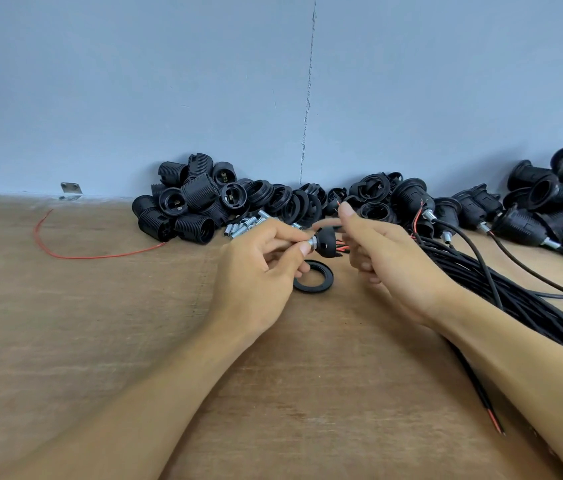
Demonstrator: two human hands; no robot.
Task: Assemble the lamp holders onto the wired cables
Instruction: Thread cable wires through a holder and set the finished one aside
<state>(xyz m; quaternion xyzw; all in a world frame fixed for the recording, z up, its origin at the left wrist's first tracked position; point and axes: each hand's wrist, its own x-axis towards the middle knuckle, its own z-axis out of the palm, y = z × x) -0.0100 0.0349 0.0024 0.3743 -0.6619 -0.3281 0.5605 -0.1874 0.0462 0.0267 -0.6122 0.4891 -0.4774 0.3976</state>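
Observation:
My left hand (262,268) pinches the silver threaded nipple of a black lamp holder cap (328,241) between thumb and fingers. Red wire ends (341,249) stick out of the cap toward my right hand (385,258). That hand sits just right of the cap with its fingers curled and its index finger raised; whether it holds the wires is hidden. A black ring (313,280) lies flat on the wooden table (100,323) under the cap. A bundle of black cables (501,289) runs off to the right.
Loose black lamp holder bodies (183,206) and rings (294,202) are heaped along the blue wall. Silver nipples (242,226) lie in front of them. Assembled holders on cables (532,206) sit at the far right. A loose red wire (65,251) curls at left.

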